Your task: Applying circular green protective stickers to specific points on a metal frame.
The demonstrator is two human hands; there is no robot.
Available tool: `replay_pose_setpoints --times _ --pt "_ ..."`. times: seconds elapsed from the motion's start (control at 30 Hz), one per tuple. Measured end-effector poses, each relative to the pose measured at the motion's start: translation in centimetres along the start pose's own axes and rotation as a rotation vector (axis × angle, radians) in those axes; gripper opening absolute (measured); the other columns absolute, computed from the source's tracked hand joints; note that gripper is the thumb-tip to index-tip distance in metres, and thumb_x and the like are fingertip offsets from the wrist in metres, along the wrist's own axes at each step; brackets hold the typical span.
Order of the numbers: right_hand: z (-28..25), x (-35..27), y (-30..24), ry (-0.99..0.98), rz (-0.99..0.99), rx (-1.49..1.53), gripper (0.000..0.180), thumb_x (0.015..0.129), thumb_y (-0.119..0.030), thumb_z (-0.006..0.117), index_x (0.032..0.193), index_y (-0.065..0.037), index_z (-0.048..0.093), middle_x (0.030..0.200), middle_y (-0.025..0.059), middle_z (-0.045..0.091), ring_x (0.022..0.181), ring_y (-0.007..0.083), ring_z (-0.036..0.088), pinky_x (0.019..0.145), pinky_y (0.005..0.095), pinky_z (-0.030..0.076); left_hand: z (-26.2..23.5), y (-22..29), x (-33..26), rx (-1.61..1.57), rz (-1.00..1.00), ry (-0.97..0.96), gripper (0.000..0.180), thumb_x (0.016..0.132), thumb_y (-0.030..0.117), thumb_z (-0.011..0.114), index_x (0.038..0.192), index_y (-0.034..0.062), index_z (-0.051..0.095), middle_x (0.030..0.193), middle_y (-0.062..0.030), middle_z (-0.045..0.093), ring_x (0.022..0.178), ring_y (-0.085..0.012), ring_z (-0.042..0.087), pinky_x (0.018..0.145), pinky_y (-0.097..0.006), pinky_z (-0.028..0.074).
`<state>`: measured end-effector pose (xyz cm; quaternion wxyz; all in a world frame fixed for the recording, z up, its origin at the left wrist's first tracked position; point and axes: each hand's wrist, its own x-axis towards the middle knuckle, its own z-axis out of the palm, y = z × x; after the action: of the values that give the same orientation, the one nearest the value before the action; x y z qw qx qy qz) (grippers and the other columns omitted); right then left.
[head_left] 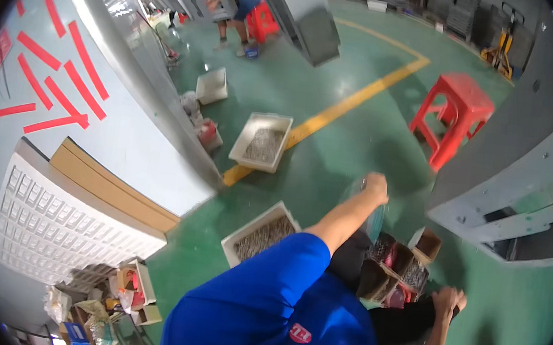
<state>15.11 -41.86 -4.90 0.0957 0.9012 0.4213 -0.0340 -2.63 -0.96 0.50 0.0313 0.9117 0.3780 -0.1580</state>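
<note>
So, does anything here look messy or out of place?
Somewhat. White trays of small metal parts sit at odd angles on the green floor, one straddling the yellow line. Nothing looks spilled or broken.

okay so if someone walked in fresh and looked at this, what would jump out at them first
Probably the bright red plastic stool on the green floor at upper right, beside the yellow painted line. Then the left hand raised holding a clear plastic bag above small brown cardboard boxes of parts.

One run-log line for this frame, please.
left hand: holds clear plastic bag | right hand: on knee | near: small brown boxes, white tray | floor: green
</note>
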Motion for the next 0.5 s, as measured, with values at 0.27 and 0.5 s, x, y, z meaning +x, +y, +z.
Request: replay_pose_setpoints --times 0.27,0.5 --pt "-14.8 -3.0 -13.3 -0.278 -0.607 0.940 0.025 0.082 -0.018 0.066 0.100 -0.001 0.067 0.079 0.0112 0.066 0.071 0.0245 0.063 0.068 0.0330 0.050 0.3 -4.0 -0.3 0.000 0.056 0.054 0.057 0.082 0.056 0.051 0.115 0.0144 0.069 0.129 -0.0070 0.060 0.120 -0.0291 0.056 0.093 -0.044 0.047" --pt "-25.8 -7.1 -17.3 0.537 -0.992 1.636 0.017 0.065 -0.019 0.081 0.076 -0.013 0.070 0.076 0.0044 0.066 0.072 0.0196 0.062 0.069 0.0431 0.043 0.7 -2.1 3.3 0.104 0.068 0.042 0.061 0.090 0.054 0.043 0.113 0.0041 0.067 0.125 -0.0194 0.060 0.118 -0.0328 0.056 0.100 -0.042 0.044"
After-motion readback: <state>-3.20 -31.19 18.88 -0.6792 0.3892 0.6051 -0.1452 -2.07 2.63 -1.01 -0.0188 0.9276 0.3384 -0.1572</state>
